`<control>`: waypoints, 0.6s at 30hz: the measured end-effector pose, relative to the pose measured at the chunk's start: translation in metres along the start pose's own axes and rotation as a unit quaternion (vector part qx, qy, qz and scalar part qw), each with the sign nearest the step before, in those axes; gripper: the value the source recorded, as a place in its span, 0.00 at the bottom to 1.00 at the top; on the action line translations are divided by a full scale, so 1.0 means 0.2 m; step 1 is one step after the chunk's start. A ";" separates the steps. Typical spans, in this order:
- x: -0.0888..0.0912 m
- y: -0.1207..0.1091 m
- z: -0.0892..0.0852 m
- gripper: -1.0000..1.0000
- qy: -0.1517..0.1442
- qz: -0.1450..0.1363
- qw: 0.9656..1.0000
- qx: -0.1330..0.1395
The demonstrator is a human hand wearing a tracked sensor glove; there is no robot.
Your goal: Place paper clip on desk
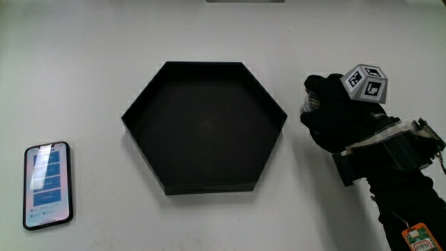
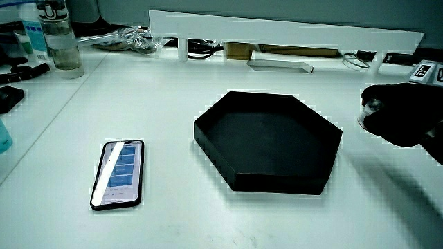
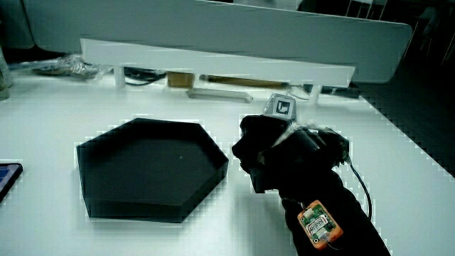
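1. Smartphone with a lit blue screen (image 1: pixel 47 186) lies flat on the white surface (image 1: pixel 90 70), well apart from everything else. Not involved.
2. Black hexagonal tray (image 1: pixel 209 187) sits between the phone and the hand. Nothing visible in it.
3. Black-gloved hand (image 1: pixel 341 118) with a patterned cube (image 1: pixel 366 82) on its back is just beside the tray, low over bare surface. It is clenched, fingertips pinched on a small pale glint.
4. I take that glint for the small pale paper clip (image 1: pixel 309 104); mostly hidden by the glove, shape not confirmable.
5. Handling, judged: very light, thin stiff wire, smooth, not fragile. Only a fingertip pinch across its flat faces works, and it slips easily against glove fabric.
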 end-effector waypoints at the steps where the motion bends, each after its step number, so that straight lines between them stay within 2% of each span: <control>1: 0.01 0.00 0.00 0.50 -0.001 -0.006 1.000 0.003; 3: 0.02 0.00 0.01 0.50 0.004 -0.007 1.000 0.004; 5: 0.03 0.00 -0.01 0.50 -0.006 -0.012 1.000 0.004; 7: 0.06 0.02 -0.03 0.50 0.003 -0.016 1.000 -0.008; 8: 0.06 0.02 -0.04 0.50 0.006 -0.015 1.000 -0.005; 10: 0.09 0.05 -0.08 0.50 0.004 -0.028 0.999 -0.021; 12: 0.10 0.04 -0.10 0.50 0.007 -0.027 0.999 -0.017; 13: 0.12 0.06 -0.13 0.50 0.003 -0.042 0.999 -0.023; 15: 0.14 0.07 -0.16 0.50 0.011 -0.043 0.998 -0.036; 16: 0.16 0.09 -0.17 0.50 0.002 -0.057 0.998 -0.030; 17: 0.16 0.09 -0.18 0.50 0.007 -0.052 0.998 -0.034; 18: 0.18 0.10 -0.19 0.50 0.014 -0.060 0.997 -0.046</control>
